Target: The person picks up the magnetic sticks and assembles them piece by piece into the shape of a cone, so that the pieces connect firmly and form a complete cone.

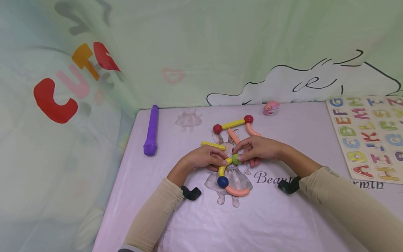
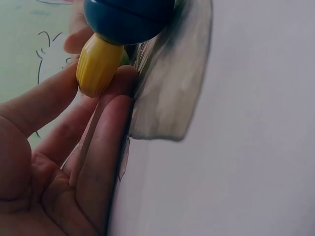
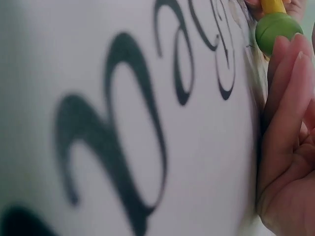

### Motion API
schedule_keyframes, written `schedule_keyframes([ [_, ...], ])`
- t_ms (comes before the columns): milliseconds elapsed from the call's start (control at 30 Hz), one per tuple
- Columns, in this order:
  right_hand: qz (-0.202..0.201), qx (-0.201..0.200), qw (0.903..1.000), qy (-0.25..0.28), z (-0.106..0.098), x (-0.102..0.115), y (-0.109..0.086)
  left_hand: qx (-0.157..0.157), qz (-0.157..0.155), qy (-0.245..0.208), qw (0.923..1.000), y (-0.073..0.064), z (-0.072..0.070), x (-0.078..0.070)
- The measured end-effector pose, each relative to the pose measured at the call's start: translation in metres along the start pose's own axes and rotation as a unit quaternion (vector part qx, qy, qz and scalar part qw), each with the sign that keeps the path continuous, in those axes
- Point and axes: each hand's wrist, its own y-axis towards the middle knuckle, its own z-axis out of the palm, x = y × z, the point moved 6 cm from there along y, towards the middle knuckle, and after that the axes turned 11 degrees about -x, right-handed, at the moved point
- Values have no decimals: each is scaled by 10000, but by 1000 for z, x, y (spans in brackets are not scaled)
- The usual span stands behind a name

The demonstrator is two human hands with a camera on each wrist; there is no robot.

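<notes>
Purple stands out first: a toy microphone (image 1: 151, 131) lies at the left end of the worktop (image 1: 195, 227). Next comes the left hand (image 1: 203, 156), its thumb and finger closed in a pinch on a curved yellow piece (image 1: 221, 170), with a loose yellow stick (image 1: 213, 145) just beyond it. Farther back, a red ball (image 1: 217, 128), a long yellow stick (image 1: 233, 124) and a second red ball (image 1: 248, 119) make a finished-looking row. Nearer the person, the curved yellow piece meets a blue ball (image 1: 223, 182), from which a curved pink piece (image 1: 238, 192) reaches right. At the yellow piece's other end sits a green ball (image 3: 279, 33), pinched by the right hand (image 1: 258, 147); whether that joint is fully seated, I cannot tell. The joining looks partly done: a straight pink stick (image 1: 233, 136) seems unattached, while another pink curve (image 1: 252, 130) appears to touch the second red ball. Further right are a small pink toy (image 1: 271, 107) and a letter board (image 1: 366, 146), both apart from the work.
</notes>
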Motion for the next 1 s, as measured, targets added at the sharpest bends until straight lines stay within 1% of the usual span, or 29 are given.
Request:
schedule_keyframes([
  [100,-16,-73,10000,36,-2,1,-1,13,19,5,10000,-1,-1,0],
  [167,-66,-122,9999,69,-4,2,-2,6,89,59,9999,-2,-1,-1],
  [267,-164,-173,9996,153,-5,4,-3,-119,311,408,9986,-5,-3,-2],
  [333,-209,-300,9992,155,-8,4,-5,-225,493,727,9959,-7,-4,-5],
  [400,-254,-549,9981,74,-13,5,-8,-308,635,1016,9923,-9,-5,-7],
  [500,-320,-1183,9924,-117,-27,8,-13,-333,697,1181,9900,-10,-6,-9],
  [567,-390,-1745,9834,-320,-38,13,-18,-317,675,1203,9899,-10,-5,-9],
  [633,-414,-2366,9698,-431,-49,20,-23,-291,643,1211,9901,-10,-5,-9],
  [700,-434,-2992,9510,-649,-58,26,-27,-245,608,1202,9906,-9,-5,-9],
  [767,-397,-3506,9319,-838,-65,30,-29,-200,585,1199,9909,-9,-5,-8],
  [800,-379,-3684,9242,-929,-68,31,-29,-184,569,1183,9912,-8,-5,-8],
  [867,-332,-3911,9122,-1175,-72,32,-27,-166,535,1158,9917,-7,-6,-7],
  [933,-245,-3997,9069,-1312,-75,30,-24,-169,514,1154,9918,-7,-6,-6],
  [1000,-184,-4015,9049,-1399,-76,27,-21,-186,497,1135,9921,-6,-7,-5],
])
